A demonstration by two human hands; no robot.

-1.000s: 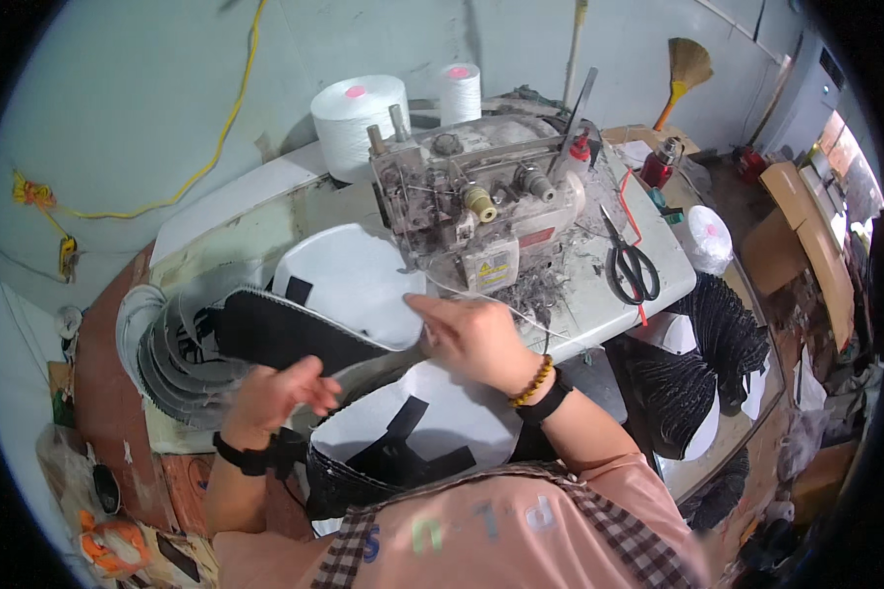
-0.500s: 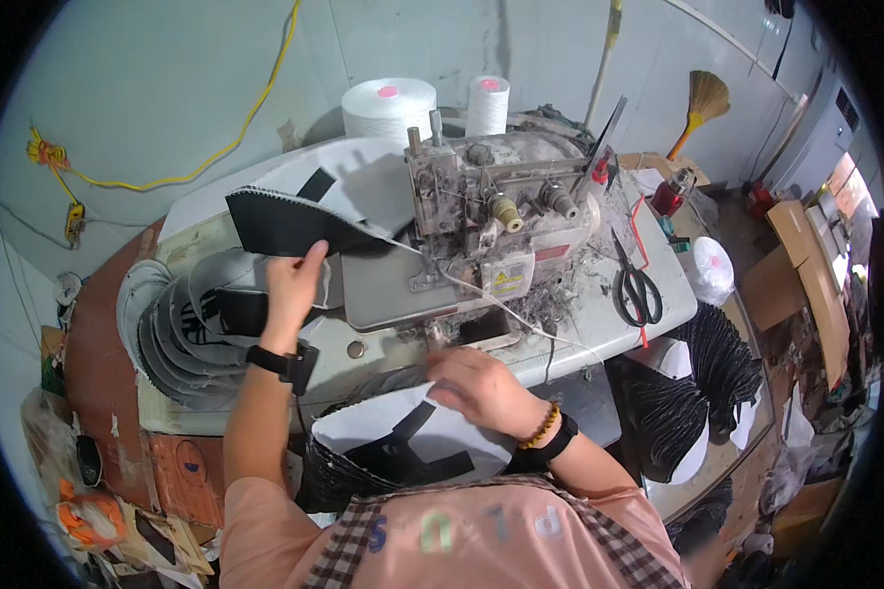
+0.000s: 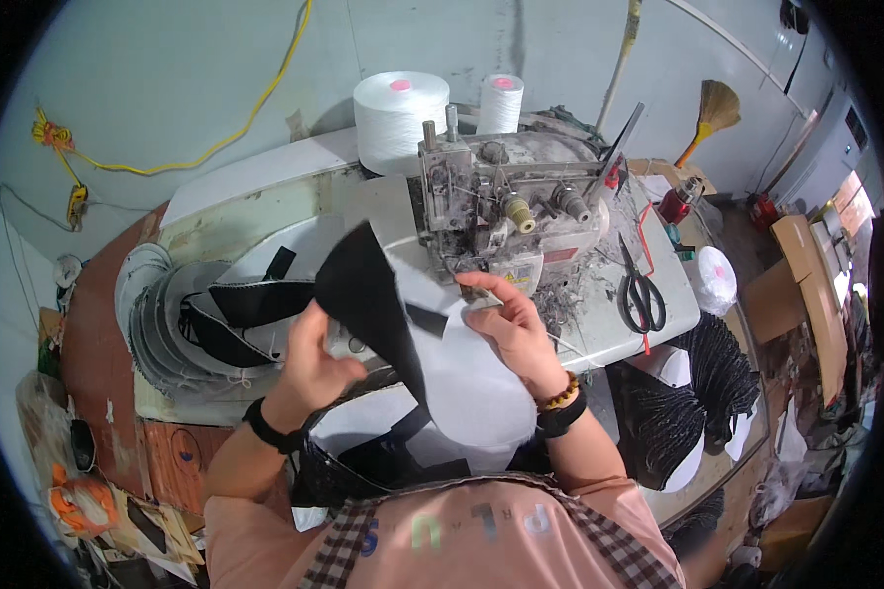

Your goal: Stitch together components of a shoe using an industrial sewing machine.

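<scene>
A white cut fabric piece (image 3: 467,378) with a black panel and a small black tab is held up in front of the overlock sewing machine (image 3: 521,196). My right hand (image 3: 516,339) pinches its white upper edge, thumb in front. My left hand (image 3: 314,363) is at the outer edge of the black panel, fingers partly behind it and thumb stretched away. On the left of the machine table, another black-and-white piece (image 3: 265,299) lies on a stack of curved grey-white pieces (image 3: 157,348). Below my hands, more white and black pieces (image 3: 363,422) rest at my lap.
Black-handled scissors (image 3: 642,299) lie on the table right of the machine. Two white thread cones (image 3: 401,123) stand behind it. Pleated black pieces (image 3: 663,422) are heaped at the right. A broom (image 3: 707,118) leans at the far wall.
The piece my left hand held by the machine now lies on the left stack. My right hand has risen from the lap pile, and both hands are now at another piece.
</scene>
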